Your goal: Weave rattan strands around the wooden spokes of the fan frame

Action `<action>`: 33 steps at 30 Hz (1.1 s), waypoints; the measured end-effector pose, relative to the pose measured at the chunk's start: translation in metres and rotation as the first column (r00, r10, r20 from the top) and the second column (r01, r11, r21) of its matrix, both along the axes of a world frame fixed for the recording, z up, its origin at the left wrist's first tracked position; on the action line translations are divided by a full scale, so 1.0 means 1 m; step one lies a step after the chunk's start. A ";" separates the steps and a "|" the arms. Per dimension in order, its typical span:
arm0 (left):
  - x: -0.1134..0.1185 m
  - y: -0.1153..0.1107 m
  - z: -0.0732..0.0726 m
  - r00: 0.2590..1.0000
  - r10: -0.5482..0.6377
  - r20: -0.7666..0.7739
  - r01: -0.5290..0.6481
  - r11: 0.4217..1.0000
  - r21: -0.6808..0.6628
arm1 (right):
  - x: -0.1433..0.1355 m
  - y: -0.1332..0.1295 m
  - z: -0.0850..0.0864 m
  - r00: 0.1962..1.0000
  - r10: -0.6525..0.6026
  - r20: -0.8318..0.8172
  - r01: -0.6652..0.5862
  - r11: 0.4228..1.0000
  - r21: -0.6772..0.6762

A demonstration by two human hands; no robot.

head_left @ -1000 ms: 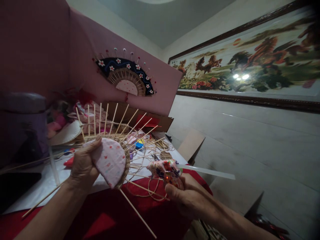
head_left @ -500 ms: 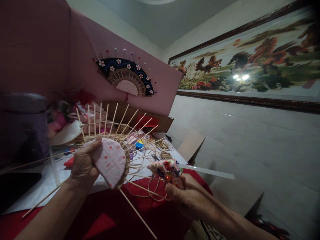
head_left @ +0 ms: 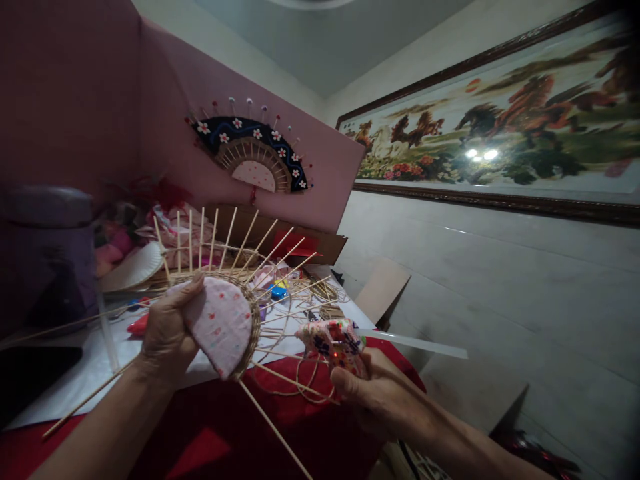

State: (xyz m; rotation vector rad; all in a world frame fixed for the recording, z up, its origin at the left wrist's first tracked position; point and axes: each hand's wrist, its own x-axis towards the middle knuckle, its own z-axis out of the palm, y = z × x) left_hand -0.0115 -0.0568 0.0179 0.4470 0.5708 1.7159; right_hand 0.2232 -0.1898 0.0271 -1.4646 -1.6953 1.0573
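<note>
My left hand (head_left: 173, 327) is closed on a half-round fan frame (head_left: 220, 327), thumb on its pink flowered cloth face. A woven twine edge (head_left: 254, 320) borders the cloth, and thin wooden sticks (head_left: 270, 257) fan out from it. My right hand (head_left: 365, 390) is wrapped round the handle of a hot glue gun (head_left: 334, 341) covered in flowered cloth, with a small red light lit. A long clear glue stick (head_left: 415, 343) juts from the gun's back end. The gun's nose points left at the sticks; whether it touches one I cannot tell.
A finished dark flowered fan (head_left: 255, 143) hangs on the pink board (head_left: 320, 173). Behind the frame lie a white paper plate (head_left: 133, 267), loose twine (head_left: 325, 290) and a blue packet (head_left: 279, 291). A lidded purple container (head_left: 55, 260) stands left. A red cloth (head_left: 240, 427) drapes the table's front.
Almost nothing differs. Both hands, the fan frame and the glue gun keep nearly the same places, with only a tiny shift of the fan frame.
</note>
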 end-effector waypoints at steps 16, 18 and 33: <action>-0.001 0.001 -0.001 1.000 0.001 -0.009 -0.001 1.000 0.002 | 0.000 -0.003 0.002 0.997 0.035 -0.062 -0.037 0.999 -0.031; -0.001 0.001 0.000 1.000 0.008 -0.007 -0.008 1.000 0.005 | 0.001 -0.003 0.001 0.996 0.033 -0.085 -0.036 0.998 -0.044; 0.001 -0.003 0.004 1.000 0.013 0.004 -0.013 1.000 -0.025 | 0.004 -0.005 -0.001 0.992 -0.040 -0.117 0.032 0.997 -0.068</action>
